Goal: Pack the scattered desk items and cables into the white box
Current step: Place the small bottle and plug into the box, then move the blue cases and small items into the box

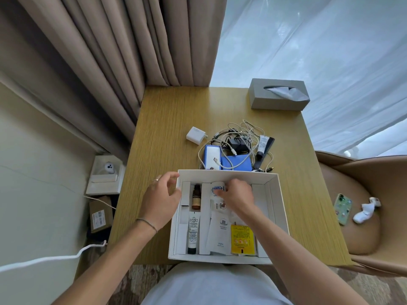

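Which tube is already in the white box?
The white tube with a black cap, lying below the brown bottle. The other tube lies on the desk among the cables.

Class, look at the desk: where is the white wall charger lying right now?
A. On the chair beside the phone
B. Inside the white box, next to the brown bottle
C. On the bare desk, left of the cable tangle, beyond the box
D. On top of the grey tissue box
C: the white wall charger sits on the wooden desk, left of the cable tangle and beyond the white box.
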`<action>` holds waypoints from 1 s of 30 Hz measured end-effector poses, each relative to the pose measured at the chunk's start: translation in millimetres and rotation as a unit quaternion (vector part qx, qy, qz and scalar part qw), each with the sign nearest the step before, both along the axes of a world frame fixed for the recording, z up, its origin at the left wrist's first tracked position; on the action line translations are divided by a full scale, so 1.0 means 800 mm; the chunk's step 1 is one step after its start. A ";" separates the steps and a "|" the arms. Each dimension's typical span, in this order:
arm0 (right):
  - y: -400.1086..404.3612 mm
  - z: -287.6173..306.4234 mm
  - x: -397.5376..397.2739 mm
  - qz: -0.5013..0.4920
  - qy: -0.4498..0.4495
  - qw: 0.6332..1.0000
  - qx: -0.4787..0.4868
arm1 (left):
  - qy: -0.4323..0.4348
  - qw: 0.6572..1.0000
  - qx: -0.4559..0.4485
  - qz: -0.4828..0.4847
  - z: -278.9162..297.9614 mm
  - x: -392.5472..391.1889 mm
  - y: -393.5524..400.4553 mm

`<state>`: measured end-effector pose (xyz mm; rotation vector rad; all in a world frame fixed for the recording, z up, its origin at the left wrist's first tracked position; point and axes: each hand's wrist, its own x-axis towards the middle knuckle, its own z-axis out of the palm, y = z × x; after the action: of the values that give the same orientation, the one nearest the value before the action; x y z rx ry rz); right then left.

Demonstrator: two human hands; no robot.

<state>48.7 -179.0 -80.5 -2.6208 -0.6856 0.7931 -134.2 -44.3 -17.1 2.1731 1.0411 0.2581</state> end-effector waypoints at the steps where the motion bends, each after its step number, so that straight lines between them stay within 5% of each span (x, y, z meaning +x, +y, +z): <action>1: -0.002 0.001 0.001 0.003 -0.002 1.000 -0.006 | 0.007 0.999 0.037 -0.012 0.003 0.002 -0.002; 5: -0.010 0.017 0.001 0.012 -0.018 1.000 -0.015 | -0.005 0.990 0.116 -0.075 0.013 0.018 -0.014; 17: -0.027 0.110 0.063 -0.042 -0.003 0.986 0.163 | -0.028 0.984 0.085 -0.151 0.014 0.132 -0.045; 30: -0.039 0.031 0.242 -0.052 -0.013 0.998 0.036 | 0.028 0.981 0.052 -0.187 0.006 0.236 -0.048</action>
<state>241.9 -210.0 -55.5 -2.5825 -0.5675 0.6913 54.8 -83.0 -12.0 2.4296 0.6403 0.0790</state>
